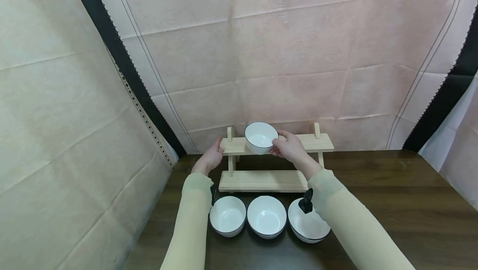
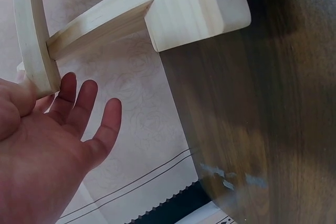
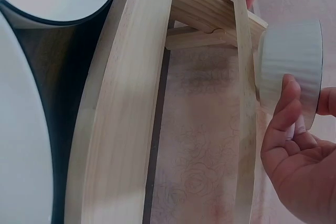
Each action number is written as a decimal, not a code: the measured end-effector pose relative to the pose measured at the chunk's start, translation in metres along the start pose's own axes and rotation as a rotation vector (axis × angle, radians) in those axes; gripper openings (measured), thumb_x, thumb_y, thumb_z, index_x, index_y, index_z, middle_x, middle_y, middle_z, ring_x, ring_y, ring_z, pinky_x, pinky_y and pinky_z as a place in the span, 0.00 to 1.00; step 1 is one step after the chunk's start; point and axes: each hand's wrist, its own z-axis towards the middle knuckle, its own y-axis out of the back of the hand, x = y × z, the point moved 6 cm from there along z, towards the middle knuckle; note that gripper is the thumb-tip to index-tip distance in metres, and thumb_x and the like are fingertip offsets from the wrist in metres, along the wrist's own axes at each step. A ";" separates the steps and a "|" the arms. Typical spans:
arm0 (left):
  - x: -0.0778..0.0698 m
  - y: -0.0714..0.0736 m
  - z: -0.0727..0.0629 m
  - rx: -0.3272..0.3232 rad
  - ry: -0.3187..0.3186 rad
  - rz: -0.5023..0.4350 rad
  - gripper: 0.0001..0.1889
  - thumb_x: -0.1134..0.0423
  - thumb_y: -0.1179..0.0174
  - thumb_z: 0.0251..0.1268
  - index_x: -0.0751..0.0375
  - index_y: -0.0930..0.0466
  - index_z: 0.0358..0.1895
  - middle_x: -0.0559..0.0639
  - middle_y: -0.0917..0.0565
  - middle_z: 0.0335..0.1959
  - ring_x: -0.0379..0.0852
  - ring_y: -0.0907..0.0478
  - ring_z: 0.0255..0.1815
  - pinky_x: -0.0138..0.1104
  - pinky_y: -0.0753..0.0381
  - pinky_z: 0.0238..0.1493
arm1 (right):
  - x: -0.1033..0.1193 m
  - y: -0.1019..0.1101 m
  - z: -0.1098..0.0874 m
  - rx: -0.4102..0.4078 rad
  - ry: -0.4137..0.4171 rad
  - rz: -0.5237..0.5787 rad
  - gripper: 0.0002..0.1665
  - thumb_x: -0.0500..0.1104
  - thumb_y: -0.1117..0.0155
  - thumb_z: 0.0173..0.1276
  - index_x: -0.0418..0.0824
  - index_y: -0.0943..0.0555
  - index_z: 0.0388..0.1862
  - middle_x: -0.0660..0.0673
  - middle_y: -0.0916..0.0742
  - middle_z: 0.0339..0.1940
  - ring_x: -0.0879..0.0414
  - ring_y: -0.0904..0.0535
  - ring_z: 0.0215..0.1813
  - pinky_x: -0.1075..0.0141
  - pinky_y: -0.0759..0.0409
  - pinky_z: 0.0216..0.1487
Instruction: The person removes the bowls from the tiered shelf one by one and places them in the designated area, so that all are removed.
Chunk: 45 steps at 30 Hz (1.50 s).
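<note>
A two-tier wooden rack (image 1: 263,181) stands at the back of the table. My right hand (image 1: 291,147) holds a white bowl (image 1: 261,134) with a dark rim by its right side, thumb at the rim and fingers on the outer wall. In the right wrist view the ribbed bowl (image 3: 291,61) has its base right at the upper board (image 3: 247,129). At the rack's left end, my left hand (image 1: 210,159) grips the end of the upper board. The left wrist view shows its thumb and fingers (image 2: 65,98) around that board end, the other fingers extended.
In front of the rack stand a left bowl (image 1: 228,215), a middle bowl (image 1: 267,216) and a right bowl (image 1: 308,224) in a row. The right one shows a doubled rim, and my right sleeve (image 1: 347,203) partly covers it. A pale cloth (image 1: 291,54) hangs behind the table.
</note>
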 end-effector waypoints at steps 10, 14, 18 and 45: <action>-0.001 0.000 -0.004 -0.001 -0.002 0.017 0.28 0.63 0.66 0.75 0.52 0.59 0.75 0.55 0.53 0.76 0.53 0.57 0.77 0.49 0.56 0.74 | 0.001 0.001 -0.005 0.003 -0.001 0.008 0.33 0.45 0.48 0.67 0.44 0.40 0.71 0.41 0.13 0.35 0.51 0.16 0.36 0.64 0.20 0.38; -0.001 0.000 -0.005 0.004 -0.003 0.021 0.28 0.63 0.66 0.75 0.53 0.60 0.75 0.56 0.53 0.76 0.53 0.58 0.77 0.49 0.57 0.74 | 0.001 0.001 -0.008 0.008 -0.001 0.011 0.33 0.44 0.49 0.68 0.44 0.41 0.71 0.41 0.13 0.35 0.48 0.17 0.39 0.63 0.20 0.40; -0.001 0.001 -0.005 0.010 -0.005 0.020 0.28 0.64 0.66 0.75 0.54 0.60 0.75 0.56 0.54 0.76 0.53 0.59 0.77 0.49 0.57 0.74 | 0.002 0.000 -0.009 0.017 0.007 0.014 0.33 0.44 0.49 0.68 0.43 0.41 0.71 0.40 0.13 0.36 0.50 0.17 0.37 0.64 0.20 0.40; -0.002 0.000 -0.005 0.014 0.006 0.019 0.29 0.62 0.66 0.75 0.54 0.61 0.75 0.55 0.55 0.76 0.53 0.59 0.77 0.49 0.57 0.74 | -0.017 0.002 -0.035 0.013 -0.064 0.167 0.31 0.44 0.52 0.70 0.50 0.41 0.72 0.40 0.15 0.43 0.58 0.21 0.35 0.70 0.23 0.38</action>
